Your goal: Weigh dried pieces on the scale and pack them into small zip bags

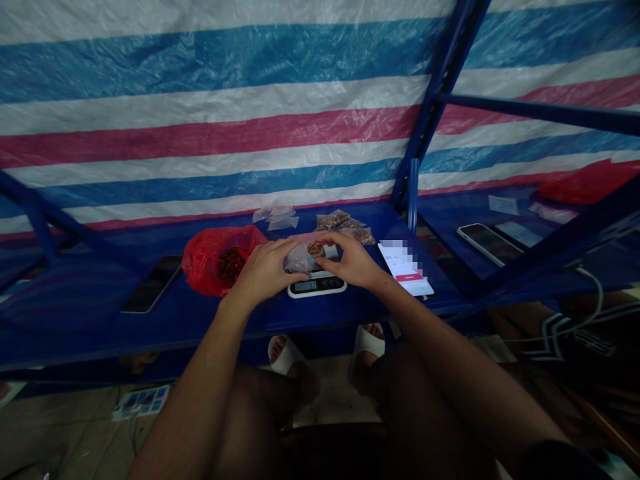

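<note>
Blue steel shelving [80, 327] fills the head view, backed by a striped plastic tarpaulin [210, 113] in blue, white and red. Our left hand [265, 269] and right hand [353, 260] meet above a digital kitchen scale [317, 287], fingers of both curled in and gripping a small clear plastic bag [300, 260] of brown pieces. The right thumb and forefinger pinch near the bag's upper end, while the left fingers wrap its side. The bag sits right at the back of the scale, but our hands hide whether it touches the platform.

Just beside the left hand lies a red plastic bag [215, 260] holding dark red pieces, with a dark phone [151, 285] farther left. Behind our hands we see a crumpled clear bag [275, 217] and several small packets of brown pieces [345, 227]. Right of the scale, a phone with a white, pixelated screen [406, 268] lies flat. Two more phones [489, 244] and a red bag [590, 181] rest on the shelf section farther right. Below the shelf, our feet wear white slides [367, 343].
</note>
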Action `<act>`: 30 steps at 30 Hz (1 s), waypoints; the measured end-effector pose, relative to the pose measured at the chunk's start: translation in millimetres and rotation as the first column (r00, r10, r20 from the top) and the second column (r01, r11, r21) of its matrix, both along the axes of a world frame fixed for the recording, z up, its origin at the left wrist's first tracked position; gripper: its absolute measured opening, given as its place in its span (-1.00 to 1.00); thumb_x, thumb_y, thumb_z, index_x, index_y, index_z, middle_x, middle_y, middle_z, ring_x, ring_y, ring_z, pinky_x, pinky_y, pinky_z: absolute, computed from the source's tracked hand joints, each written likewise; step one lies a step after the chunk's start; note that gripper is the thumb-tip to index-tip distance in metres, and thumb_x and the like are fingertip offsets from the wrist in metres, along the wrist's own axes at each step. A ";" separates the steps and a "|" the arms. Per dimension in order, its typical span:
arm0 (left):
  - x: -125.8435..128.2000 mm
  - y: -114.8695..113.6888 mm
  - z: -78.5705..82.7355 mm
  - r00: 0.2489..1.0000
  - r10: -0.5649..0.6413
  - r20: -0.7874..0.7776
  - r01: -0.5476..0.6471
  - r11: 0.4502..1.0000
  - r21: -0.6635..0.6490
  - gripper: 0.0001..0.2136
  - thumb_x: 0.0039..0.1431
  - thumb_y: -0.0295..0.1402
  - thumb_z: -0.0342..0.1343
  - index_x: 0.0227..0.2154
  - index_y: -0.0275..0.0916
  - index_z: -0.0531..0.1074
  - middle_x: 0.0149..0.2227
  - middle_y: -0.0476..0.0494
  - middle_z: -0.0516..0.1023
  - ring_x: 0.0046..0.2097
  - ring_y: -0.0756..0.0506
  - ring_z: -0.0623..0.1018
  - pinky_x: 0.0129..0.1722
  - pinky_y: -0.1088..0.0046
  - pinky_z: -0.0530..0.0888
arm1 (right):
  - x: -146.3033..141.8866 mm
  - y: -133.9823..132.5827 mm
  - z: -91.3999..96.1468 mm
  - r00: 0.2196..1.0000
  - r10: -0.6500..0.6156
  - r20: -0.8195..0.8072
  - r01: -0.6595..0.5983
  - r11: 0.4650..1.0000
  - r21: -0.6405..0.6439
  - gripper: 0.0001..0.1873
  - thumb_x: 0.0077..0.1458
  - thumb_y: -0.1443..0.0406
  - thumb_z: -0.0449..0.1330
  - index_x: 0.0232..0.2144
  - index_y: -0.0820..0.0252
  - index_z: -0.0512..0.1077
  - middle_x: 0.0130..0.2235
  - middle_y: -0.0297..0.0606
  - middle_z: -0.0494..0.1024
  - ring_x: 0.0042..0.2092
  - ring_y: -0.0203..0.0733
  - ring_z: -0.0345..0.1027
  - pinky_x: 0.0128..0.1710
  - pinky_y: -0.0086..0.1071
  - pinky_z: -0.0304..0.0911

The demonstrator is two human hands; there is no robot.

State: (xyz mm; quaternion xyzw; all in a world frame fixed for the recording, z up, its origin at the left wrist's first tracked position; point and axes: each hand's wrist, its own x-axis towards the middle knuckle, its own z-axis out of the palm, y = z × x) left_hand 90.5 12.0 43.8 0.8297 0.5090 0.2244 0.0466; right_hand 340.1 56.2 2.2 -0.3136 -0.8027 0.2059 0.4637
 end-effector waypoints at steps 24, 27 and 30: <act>7.8 1.2 -5.4 0.995 -0.027 0.091 0.025 0.999 0.025 -0.19 0.31 -0.16 0.42 0.54 -0.15 0.28 0.32 -0.32 0.64 0.23 -0.39 0.71 0.21 0.04 0.66 | 1.3 1.6 2.3 0.994 0.111 -0.009 -0.111 0.993 0.037 -0.62 0.21 0.29 0.39 0.08 0.10 0.68 0.11 -0.10 0.77 0.13 0.08 0.64 0.25 0.01 0.46; 8.1 2.5 -6.5 0.992 -0.042 0.118 0.039 0.999 0.023 -0.21 0.31 -0.19 0.42 0.53 -0.16 0.30 0.31 -0.31 0.65 0.21 -0.38 0.72 0.21 0.06 0.67 | 1.0 0.3 4.9 0.988 0.153 0.003 -0.153 0.988 0.032 -0.65 0.25 0.28 0.37 0.07 0.10 0.69 0.12 -0.09 0.76 0.19 0.08 0.62 0.29 0.03 0.44; 7.6 3.2 -7.9 0.990 -0.052 0.127 0.048 0.998 0.035 -0.22 0.30 -0.20 0.42 0.52 -0.16 0.32 0.31 -0.31 0.65 0.20 -0.38 0.73 0.21 0.06 0.67 | 0.8 -0.9 4.8 0.986 0.167 0.003 -0.167 0.986 -0.017 -0.65 0.24 0.29 0.36 0.08 0.08 0.67 0.15 -0.11 0.73 0.17 0.05 0.62 0.25 0.00 0.48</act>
